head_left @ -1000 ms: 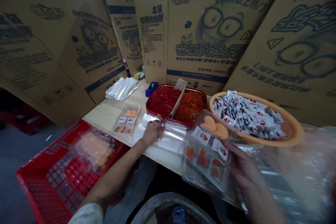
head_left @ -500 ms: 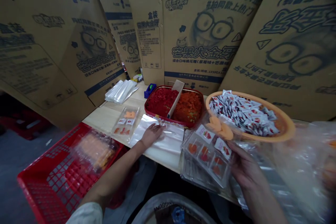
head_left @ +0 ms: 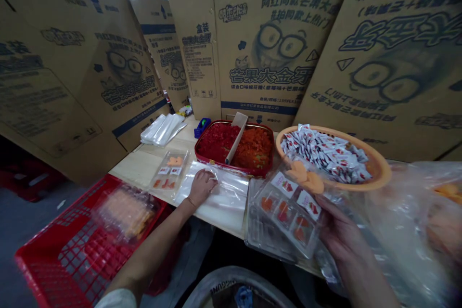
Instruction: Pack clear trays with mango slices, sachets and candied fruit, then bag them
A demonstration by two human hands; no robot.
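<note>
My right hand grips a clear plastic tray filled with small red and orange sweets, two sachets and orange pieces, held just above a stack of empty clear trays. My left hand rests with curled fingers on a pile of clear plastic bags at the table's front edge, pinching the top bag. Another filled tray lies to the left of that hand.
A red tin of red and orange sweets with a cardboard divider stands behind the bags. An orange bowl holds several white sachets. A red crate with filled packs sits lower left. Large cardboard boxes wall the table. More bags lie far left.
My right hand has lowered the filled tray toward the tray stack. My left hand's fingers have curled on the bag pile. The view shifted slightly right.
</note>
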